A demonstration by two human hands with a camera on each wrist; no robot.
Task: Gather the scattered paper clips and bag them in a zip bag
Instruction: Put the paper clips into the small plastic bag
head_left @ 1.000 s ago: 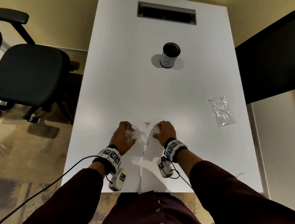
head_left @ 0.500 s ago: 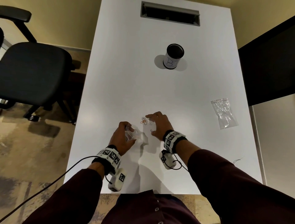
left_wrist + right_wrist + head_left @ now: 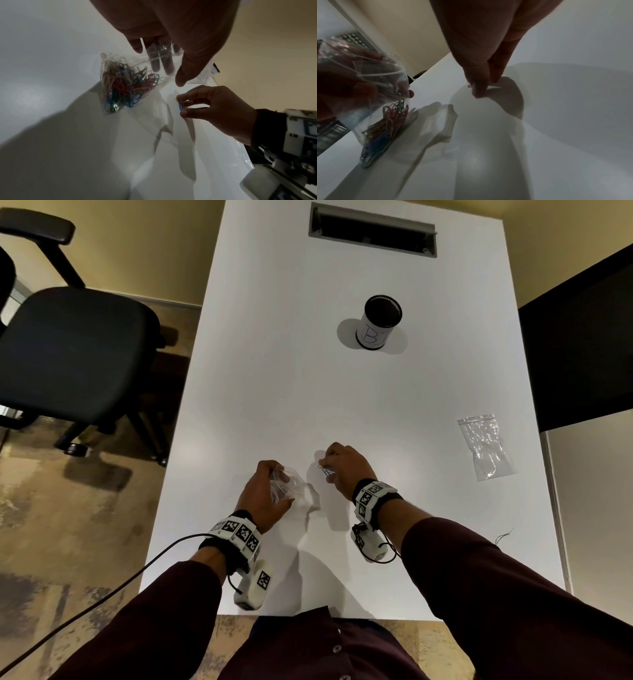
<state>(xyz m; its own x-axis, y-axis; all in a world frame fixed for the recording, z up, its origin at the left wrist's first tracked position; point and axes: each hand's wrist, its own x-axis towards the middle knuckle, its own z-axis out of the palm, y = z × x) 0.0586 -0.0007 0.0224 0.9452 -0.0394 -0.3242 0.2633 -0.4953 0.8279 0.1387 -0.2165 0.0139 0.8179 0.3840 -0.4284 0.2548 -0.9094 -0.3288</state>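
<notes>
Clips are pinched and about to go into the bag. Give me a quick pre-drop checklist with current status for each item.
1. Right hand grips paper clips between thumb and fingers: ok.
2. Left hand holds the zip bag: ok.
3. Bag mouth held open towards the right hand: ok, as the right wrist view shows.
4. Earlier clips sit at the bag's bottom, none spilling: ok.
5. Held clips already over the mouth: not ok, they are beside it, above the table.
6. No loose clips left on the table: cannot tell; the hands hide part of it.
</notes>
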